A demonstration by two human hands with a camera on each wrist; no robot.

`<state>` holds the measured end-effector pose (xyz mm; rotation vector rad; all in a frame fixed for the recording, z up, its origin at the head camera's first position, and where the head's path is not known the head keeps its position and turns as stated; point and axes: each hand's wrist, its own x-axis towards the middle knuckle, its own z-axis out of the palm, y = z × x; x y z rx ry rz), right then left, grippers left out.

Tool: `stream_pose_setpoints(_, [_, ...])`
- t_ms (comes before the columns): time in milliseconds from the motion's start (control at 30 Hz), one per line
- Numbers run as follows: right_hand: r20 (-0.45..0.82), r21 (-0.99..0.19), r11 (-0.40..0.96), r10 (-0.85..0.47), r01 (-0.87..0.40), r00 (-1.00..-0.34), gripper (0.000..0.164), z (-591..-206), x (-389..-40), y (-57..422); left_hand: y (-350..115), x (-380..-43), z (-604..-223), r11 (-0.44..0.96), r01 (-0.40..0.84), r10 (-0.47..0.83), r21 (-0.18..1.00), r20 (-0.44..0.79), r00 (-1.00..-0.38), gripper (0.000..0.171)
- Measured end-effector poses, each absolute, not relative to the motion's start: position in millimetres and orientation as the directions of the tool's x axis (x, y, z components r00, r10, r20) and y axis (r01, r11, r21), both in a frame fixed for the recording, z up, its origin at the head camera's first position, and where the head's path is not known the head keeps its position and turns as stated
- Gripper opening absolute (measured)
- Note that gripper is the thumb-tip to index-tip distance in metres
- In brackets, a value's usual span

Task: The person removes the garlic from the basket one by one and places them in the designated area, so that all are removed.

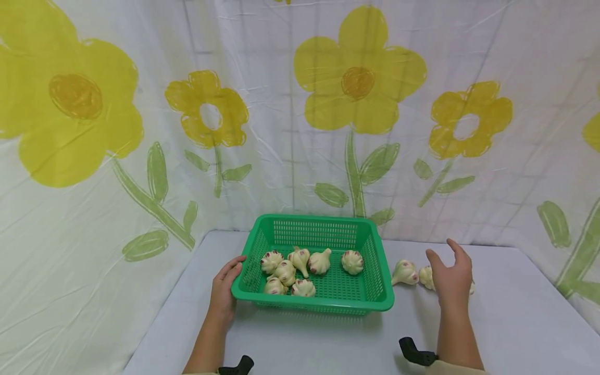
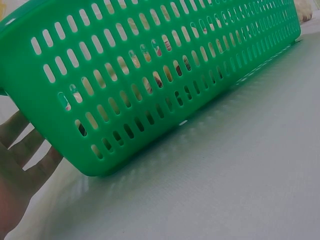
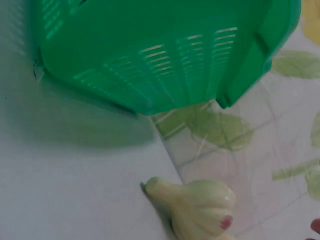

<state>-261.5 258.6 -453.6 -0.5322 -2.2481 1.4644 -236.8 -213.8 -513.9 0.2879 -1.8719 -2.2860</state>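
Note:
A green plastic basket (image 1: 323,303) with slotted walls holds several pale garlic bulbs (image 1: 320,262) with reddish marks, most of them toward its left half. At the basket's left end, my left hand (image 1: 224,292) rests with extended fingers (image 2: 31,147) against the outer wall. To the right of the basket, my right hand (image 1: 452,281) hovers with thumb and fingers spread apart, nothing between them. Near it on the table lie a garlic bulb (image 1: 405,273), a second bulb (image 1: 426,277) partly covered by the hand, and a sliver of another behind the wrist.
A white-covered table (image 1: 323,344) carries everything. Behind it hangs a pale curtain (image 1: 272,172) printed with yellow flowers, close to the table's far edge. Black curved pieces (image 1: 417,352) stick out near both wrists.

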Motion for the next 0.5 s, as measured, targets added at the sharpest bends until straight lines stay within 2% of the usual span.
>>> stream_pose_setpoints(300, [0.143, -0.928, 0.372, 0.333, -0.010, -0.932, 0.075, -446.0, -261.5, 235.1, -214.5, -236.5, -514.7, -0.197, 0.013, -0.255, 0.980, -0.038, -0.966, 0.048])
stream_pose_setpoints(500, [0.176, -0.881, 0.471, 0.245, -0.042, -0.953, 0.077, -441.3, -260.8, 227.0, -213.8, -235.9, -514.0, -0.196, 0.016, -0.258, 0.980, -0.036, -0.966, 0.048])
